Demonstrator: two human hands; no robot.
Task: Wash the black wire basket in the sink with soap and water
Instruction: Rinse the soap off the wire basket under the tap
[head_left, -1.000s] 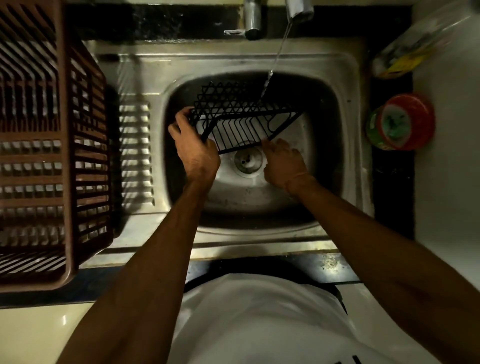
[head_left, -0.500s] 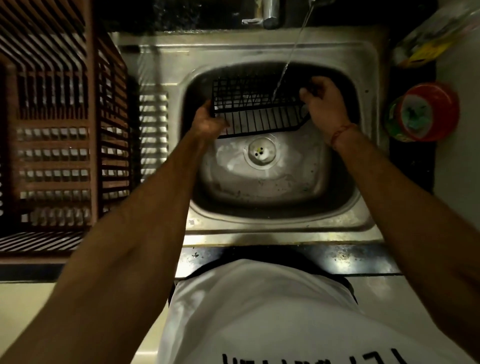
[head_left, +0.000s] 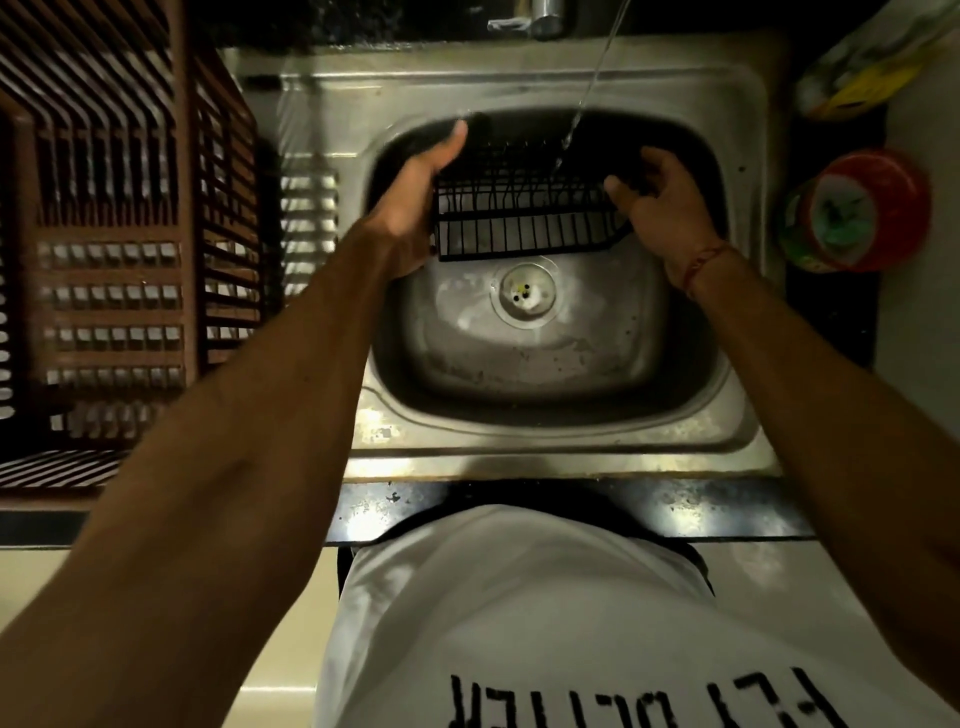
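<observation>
The basket (head_left: 524, 208) was held over the far half of the sink (head_left: 545, 415), above the drain (head_left: 525, 295), with one hand at each end. The left hand (head_left: 415, 197) gripped the left end, thumb up along the far side; the right hand (head_left: 662, 202) curled its fingers round the right end. The hands were well apart, the basket spanning between them. A thin stream of water (head_left: 587, 88) fell from above onto the basket's right part. No suds, sponge or soap showed on the wires or in the sink, though the light was dim and the wires partly blurred. This looked like a rinse, either wetting before soaping or the last rinse; I could not tell which. A rack (head_left: 119, 249) stood to the left, and a red tub (head_left: 862, 208) to the right.
</observation>
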